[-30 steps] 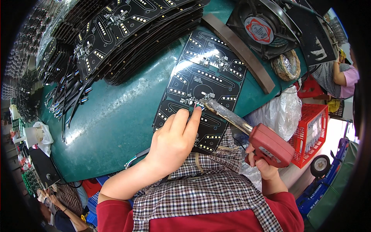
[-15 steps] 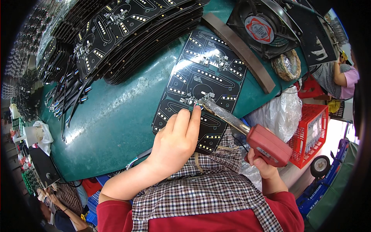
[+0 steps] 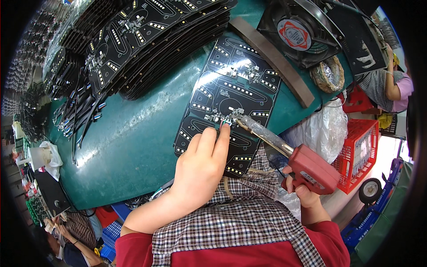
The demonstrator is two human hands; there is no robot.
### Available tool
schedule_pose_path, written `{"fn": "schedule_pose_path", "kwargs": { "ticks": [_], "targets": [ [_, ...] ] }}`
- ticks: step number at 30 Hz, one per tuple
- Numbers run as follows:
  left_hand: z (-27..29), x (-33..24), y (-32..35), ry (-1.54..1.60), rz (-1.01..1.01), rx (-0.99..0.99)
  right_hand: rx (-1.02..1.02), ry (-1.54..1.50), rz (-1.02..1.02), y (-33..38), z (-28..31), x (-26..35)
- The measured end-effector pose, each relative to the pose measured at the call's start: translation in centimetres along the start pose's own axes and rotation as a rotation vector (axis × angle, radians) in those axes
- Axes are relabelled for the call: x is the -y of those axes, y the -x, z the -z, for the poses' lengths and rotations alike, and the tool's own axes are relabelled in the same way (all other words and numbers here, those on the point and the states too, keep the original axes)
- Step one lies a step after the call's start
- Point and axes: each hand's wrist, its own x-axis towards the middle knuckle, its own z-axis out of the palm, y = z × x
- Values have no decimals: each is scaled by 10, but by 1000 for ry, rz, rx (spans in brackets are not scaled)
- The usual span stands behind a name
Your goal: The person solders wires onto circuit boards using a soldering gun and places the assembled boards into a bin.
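On the table [image 3: 133,151], left hand [image 3: 200,167] fingers [image 3: 221,138] pressed together on board [image 3: 231,95]; right hand [image 3: 302,191] fingers wrapped around soldering gun [image 3: 307,167].

A teal-green surface [image 3: 133,147] fills the middle of the frame, its gloss catching bright overhead light in pale streaks. Toward the upper right a black box fan [image 3: 297,32] rests on it beside a long dark bar [image 3: 271,60], and at the right edge a red plastic crate [image 3: 360,155] stands by a crumpled clear plastic bag [image 3: 322,131]. At the lower left, blue crates [image 3: 104,247] sit on the floor.
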Motion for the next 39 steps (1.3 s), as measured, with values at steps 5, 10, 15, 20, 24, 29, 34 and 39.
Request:
{"fn": "schedule_pose_path", "kwargs": {
  "ticks": [5,10,15,20,24,29,34,39],
  "targets": [
    [-16,2,10,34,23,-110,-57,-60,26,2,-4,-3],
    [-11,-9,6,-100,51,-79,20,100,57,-2,3,-3],
    [-13,-10,5,-67,69,-92,5,13,42,-3,2,-3],
    [-16,-12,5,-102,81,-102,14,-8,39,-4,4,-6],
    [-16,-14,2,-169,75,-109,77,277,98,-4,13,-6],
    [-9,-19,-2,-245,74,-66,91,881,432,-7,16,-8],
    [-10,-18,-2,-262,55,-72,-46,157,92,0,2,-4],
    [-15,-16,3,-57,132,-117,-33,10,44,1,2,-6]
  ]
}}
